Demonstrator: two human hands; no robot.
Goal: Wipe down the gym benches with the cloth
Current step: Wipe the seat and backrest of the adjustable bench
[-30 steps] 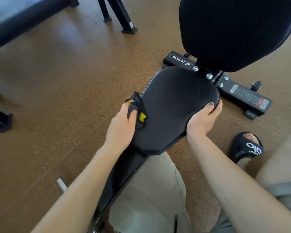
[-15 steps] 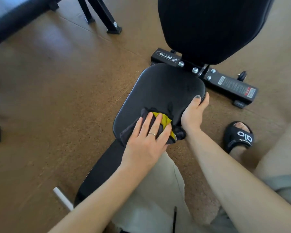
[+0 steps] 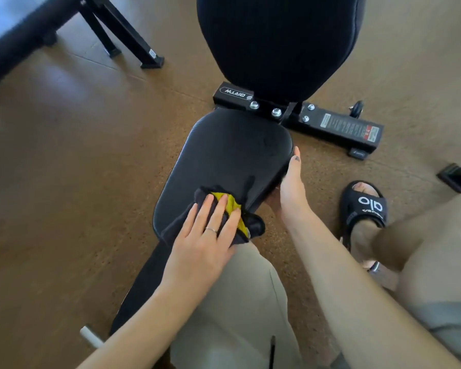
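Observation:
A black padded bench seat lies in front of me, with its upright back pad beyond it. My left hand presses flat on a dark cloth with a yellow patch at the seat's near right corner. My right hand grips the seat's right edge, thumb lying along the rim and fingers hidden underneath.
The bench's black base bar with warning labels lies on the brown cork floor. A second bench frame stands at the top left. My sandalled foot rests right of the seat, my beige-trousered knee below it.
My left hand carried the cloth from the seat's left edge across to its near right corner. The right hand kept its hold on the right edge.

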